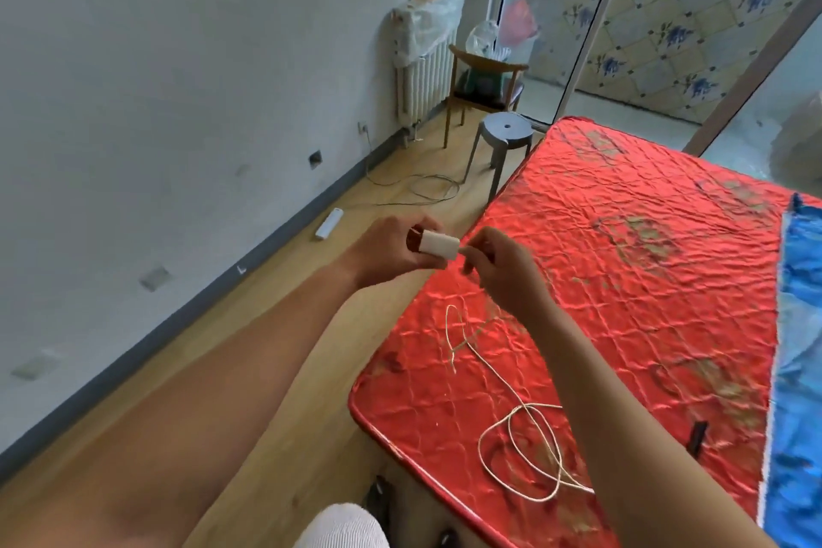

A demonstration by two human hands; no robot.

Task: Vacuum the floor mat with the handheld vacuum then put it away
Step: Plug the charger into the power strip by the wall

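hands first: left hand (387,247) grips a small white block (439,250), fingers curled round it, with a dark red part showing at its far end. right hand (502,271) is held just beside the block's near end, fingertips pinched together on what appears to be the end of a pale cord (529,406); the contact itself is blurred, so whether the cord is seated in the block cannot be told. the cord drops from that hand and lies in loose loops on the red quilted mat (622,236), which looks to sit on a raised base rather than flat on the floor. a small black object (697,438) lies on the mat near a blue cloth (800,325) along its right edge. beyond the mat: wooden floor (276,325), a white bar-shaped item (329,223) lying by the wall, a thin grey cable (427,191) coiled past it, a grey stool (505,130), a wooden chair (485,76) and a covered radiator (425,76). finding on the task's thing: no handheld vacuum can be identified with confidence. assessment: the work in hand seems to concern a charger and cord, either preparation or stowing. the mat's surface gives no sign either way of having been vacuumed, so progress cannot be certified; putting the vacuum away is judged outstanding.
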